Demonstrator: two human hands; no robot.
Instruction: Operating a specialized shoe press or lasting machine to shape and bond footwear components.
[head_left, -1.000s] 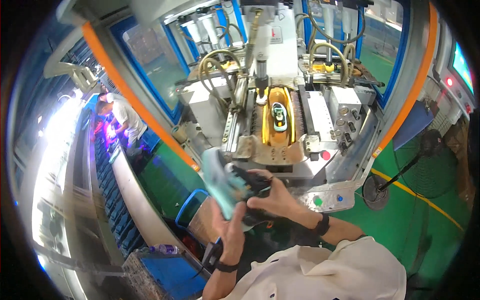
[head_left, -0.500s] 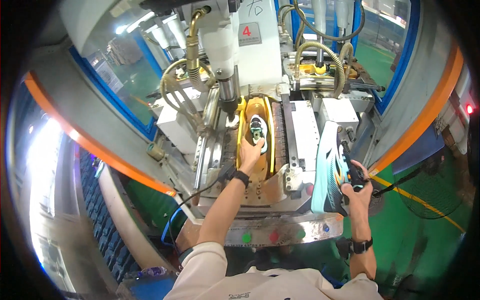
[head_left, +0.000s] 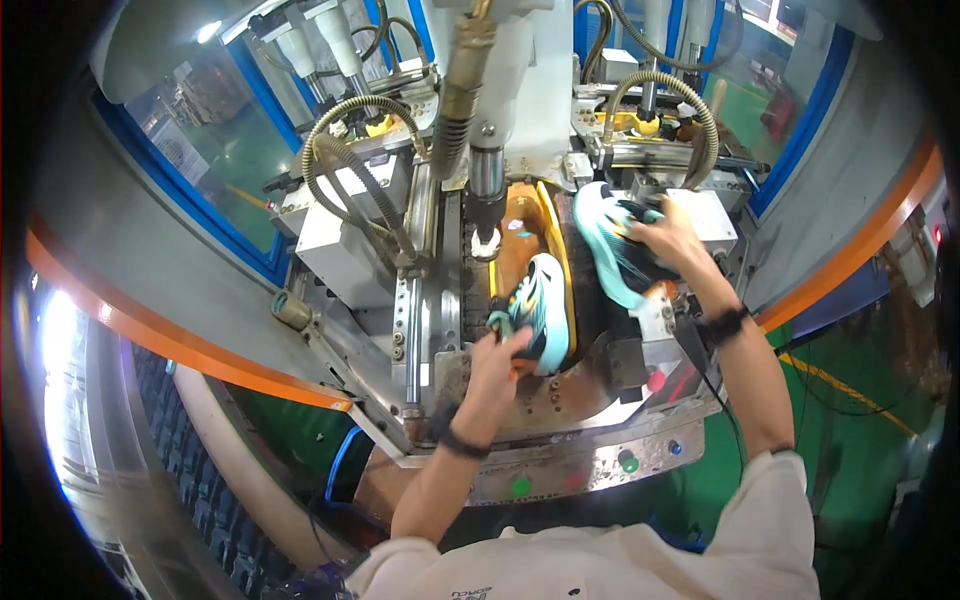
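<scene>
My left hand (head_left: 497, 365) is closed on the heel end of a teal, white and black sneaker (head_left: 543, 318), tilted on its side over the near part of a padded trough. This trough (head_left: 520, 235) is orange-brown with yellow sides, set in the machine. My right hand (head_left: 672, 240) grips a matching sneaker (head_left: 607, 250) by its collar, with the pale teal sole turned left, just right of the trough. A vertical metal press rod (head_left: 487, 190) with a white tip stands at the trough's left edge.
A row of coloured buttons (head_left: 521, 487) lines the machine's front panel. Ribbed hoses (head_left: 360, 105) arch over white housings on both sides. Orange-edged guards (head_left: 190, 330) curve around the left and right. Similar stations (head_left: 648, 125) stand behind, and a dark ridged belt (head_left: 200, 480) runs at far left.
My left hand has drawn its sneaker up and nearer from the trough. My right hand has carried the other sneaker forward and left, over the machine beside the trough.
</scene>
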